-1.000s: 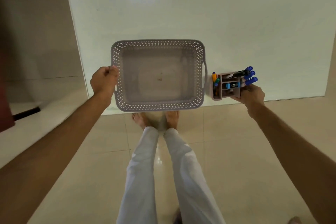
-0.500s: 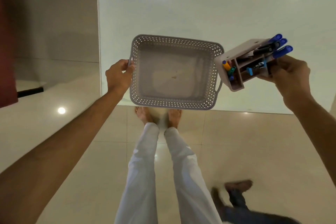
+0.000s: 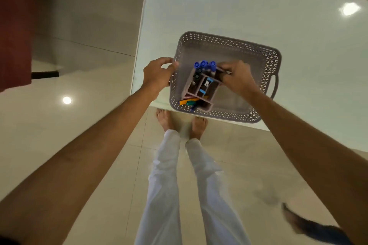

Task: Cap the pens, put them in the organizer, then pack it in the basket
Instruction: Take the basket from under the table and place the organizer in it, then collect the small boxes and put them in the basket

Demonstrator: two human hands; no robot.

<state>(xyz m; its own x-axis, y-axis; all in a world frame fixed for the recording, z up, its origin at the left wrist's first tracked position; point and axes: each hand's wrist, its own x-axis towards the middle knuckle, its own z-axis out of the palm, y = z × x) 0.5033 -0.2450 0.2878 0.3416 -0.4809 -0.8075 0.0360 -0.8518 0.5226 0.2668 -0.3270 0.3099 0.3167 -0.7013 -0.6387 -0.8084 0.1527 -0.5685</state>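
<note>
Gripping the left rim of the basket [image 3: 266,69], the left hand [image 3: 159,74] is curling its fingers over the perforated wall while the thumb is resting on the outside. The right hand [image 3: 238,79] is grasping the organizer [image 3: 199,90] by its far end, fingers wrapped around the wall, and is holding it tilted inside the basket toward the left side. The pens [image 3: 204,65], blue-capped, are sticking out of the organizer compartment farthest from the basket's near wall; orange and green items are lying in the nearest compartment. The basket is sitting at the near edge of the table [image 3: 249,6].
</note>
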